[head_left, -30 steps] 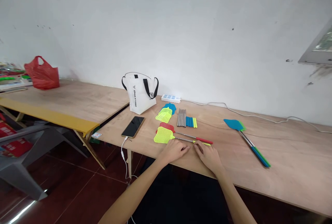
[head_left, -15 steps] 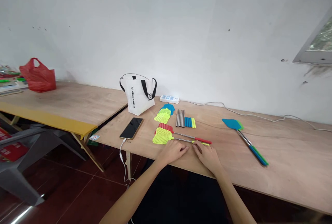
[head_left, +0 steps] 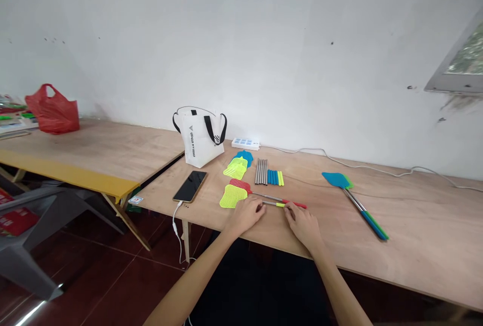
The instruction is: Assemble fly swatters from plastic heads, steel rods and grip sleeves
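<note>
A yellow fly swatter (head_left: 233,196) lies at the table's front edge, below a red fly swatter (head_left: 240,184) with a metal rod and red handle. My left hand (head_left: 247,215) is closed on the yellow one where its head meets the rod, hiding that joint. Curled over its yellow handle, my right hand (head_left: 303,221) covers the handle's end. Beyond are loose yellow swatter heads (head_left: 234,169), blue swatter heads (head_left: 246,157), several metal tubes (head_left: 261,172), blue handle grips (head_left: 272,177) and yellow handle grips (head_left: 280,178) in a row.
To the right lie a blue fly swatter (head_left: 335,180) and a green one (head_left: 379,227) side by side. A phone (head_left: 190,186) on a white cable, a white tote bag (head_left: 202,140) and a power strip (head_left: 245,143) stand left and behind. A red plastic bag (head_left: 55,112) sits on the neighbouring table.
My hands have moved slightly apart, the left one leftward and the right one rightward along the yellow fly swatter. Its head has shifted slightly left.
</note>
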Available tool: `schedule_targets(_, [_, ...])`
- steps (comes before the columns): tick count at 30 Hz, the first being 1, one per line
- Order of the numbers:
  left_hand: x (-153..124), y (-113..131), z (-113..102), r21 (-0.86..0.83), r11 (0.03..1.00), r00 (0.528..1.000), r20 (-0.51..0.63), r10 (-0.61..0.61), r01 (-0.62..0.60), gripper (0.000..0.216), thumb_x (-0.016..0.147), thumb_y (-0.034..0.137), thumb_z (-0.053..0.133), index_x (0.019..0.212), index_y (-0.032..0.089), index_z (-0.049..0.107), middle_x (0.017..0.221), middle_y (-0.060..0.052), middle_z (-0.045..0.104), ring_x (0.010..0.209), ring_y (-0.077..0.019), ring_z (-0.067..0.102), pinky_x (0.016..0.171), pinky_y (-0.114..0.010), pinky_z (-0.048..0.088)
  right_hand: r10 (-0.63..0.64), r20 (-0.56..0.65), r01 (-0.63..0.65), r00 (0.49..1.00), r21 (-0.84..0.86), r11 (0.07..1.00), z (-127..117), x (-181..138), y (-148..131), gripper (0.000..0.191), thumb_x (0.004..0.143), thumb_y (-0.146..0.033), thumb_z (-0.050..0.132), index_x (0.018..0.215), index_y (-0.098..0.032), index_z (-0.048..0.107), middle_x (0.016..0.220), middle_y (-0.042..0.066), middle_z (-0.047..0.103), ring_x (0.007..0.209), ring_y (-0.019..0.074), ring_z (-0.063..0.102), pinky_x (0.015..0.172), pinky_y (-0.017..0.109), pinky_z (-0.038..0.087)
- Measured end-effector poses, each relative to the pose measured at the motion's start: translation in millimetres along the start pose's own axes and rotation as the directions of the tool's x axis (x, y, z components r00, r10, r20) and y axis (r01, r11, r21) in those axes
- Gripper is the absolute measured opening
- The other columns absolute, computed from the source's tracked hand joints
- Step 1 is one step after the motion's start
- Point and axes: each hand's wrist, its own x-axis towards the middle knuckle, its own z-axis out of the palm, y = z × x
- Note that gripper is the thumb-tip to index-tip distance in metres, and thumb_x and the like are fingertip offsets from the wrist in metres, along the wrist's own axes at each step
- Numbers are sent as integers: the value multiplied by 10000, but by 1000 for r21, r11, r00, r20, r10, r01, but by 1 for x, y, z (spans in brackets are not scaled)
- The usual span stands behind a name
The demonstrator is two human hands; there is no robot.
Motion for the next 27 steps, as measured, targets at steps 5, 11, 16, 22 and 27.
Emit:
schedule_targets(5, [0, -2, 3, -19, 999, 999, -5, 47, -47, 228, 979, 260, 559, 768, 196, 615, 872, -44, 696, 888, -217, 635, 761, -306, 441, 11, -32, -11, 999, -2, 1000, 4, 0, 1, 292, 1045, -340, 379, 1051, -267, 662, 985, 34, 761, 886, 206, 701, 713, 293, 419])
schedule_targets(11, [0, -3, 7, -45, 996, 997, -22, 77, -78, 250, 991, 260, 544, 755, 199, 600, 851, -44, 681, 879, -217, 621, 772, -313, 444, -32, -140, 36, 990, 26, 999, 7, 1, 5, 237, 1029, -301, 398, 1002, -250, 628, 974, 40, 716, 992, 212, 652, 829, 312, 423])
schedule_targets(16, [-2, -1, 7, -18, 997, 997, -35, 74, -75, 248, 997, 260, 542, 762, 198, 594, 861, -38, 677, 887, -213, 618, 804, -326, 452, -48, -157, 44, 986, -32, 999, 11, 1, 6, 182, 1019, -283, 417, 1003, -225, 588, 965, 56, 660, 980, 225, 610, 837, 329, 406])
schedule_targets(22, [-3, 4, 3, 24, 998, 998, 1, 62, -62, 240, 1016, 286, 516, 809, 198, 602, 909, -42, 647, 903, -212, 619, 818, -331, 465, -17, -153, 3, 988, -88, 996, 11, 0, 6, 202, 1020, -323, 422, 1110, -214, 567, 1042, 86, 651, 1020, 253, 578, 815, 352, 378])
schedule_targets(27, [-6, 6, 3, 23, 1000, 1000, 26, 10, -11, 133, 1014, 321, 516, 1050, 213, 585, 1119, -48, 595, 915, -199, 629, 785, -319, 482, -14, -131, 1, 991, -95, 995, 12, 0, 7, 278, 1024, -343, 415, 1217, -227, 578, 1073, 98, 648, 1050, 262, 570, 824, 359, 372])
